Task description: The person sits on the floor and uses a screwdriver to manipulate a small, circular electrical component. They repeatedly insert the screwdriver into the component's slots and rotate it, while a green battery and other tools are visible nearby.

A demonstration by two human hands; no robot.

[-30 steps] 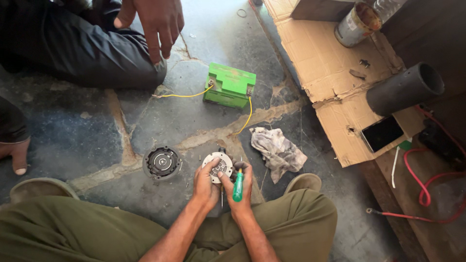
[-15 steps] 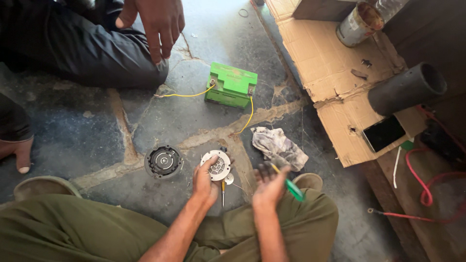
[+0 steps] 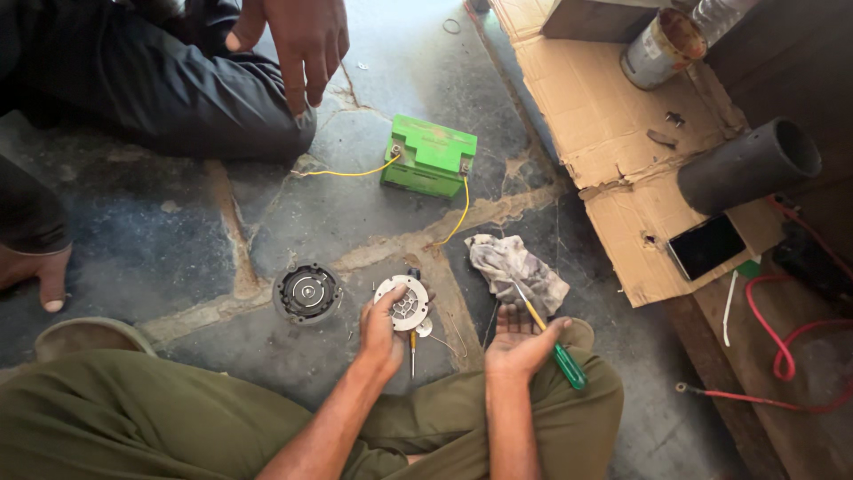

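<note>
Right hand [image 3: 518, 342] is closed around a screwdriver [image 3: 549, 343], green handle low at the right by the knee, yellow shank running up and left. Its long axis lies diagonal, tip pointing toward the rag [image 3: 517, 267] and ending at or over the rag's near edge; contact cannot be told.

Left hand [image 3: 384, 333] grips the near-left rim of a round white part [image 3: 403, 302], thumb across its edge. The part rests on the floor [image 3: 204, 222] with its flat slotted face up. A small washer [image 3: 426, 327] lies just beside it at lower right, and a thin yellow-handled tool [image 3: 412, 359] lies on the floor just below the part, between the hands, pointing toward the wearer.

A black round part [image 3: 306, 292] sits on the floor to the left, apart from the white one, face up.

Farther out, a green battery [image 3: 430, 157] stands on the floor. One yellow wire [image 3: 348, 172] leaves its left terminal toward another person's knee; a second yellow wire [image 3: 459, 213] drops from the right terminal toward the rag.

Another person's hand [image 3: 302, 40] hangs over a dark trouser leg at the far left.

At the right, flattened cardboard [image 3: 595, 133] carries a phone [image 3: 706, 245], a black pipe [image 3: 749, 165] with its open mouth facing right, and a rusty tin [image 3: 662, 46], open end up to the right; contents not discernible. Red cable [image 3: 782, 347] loops beyond.
</note>
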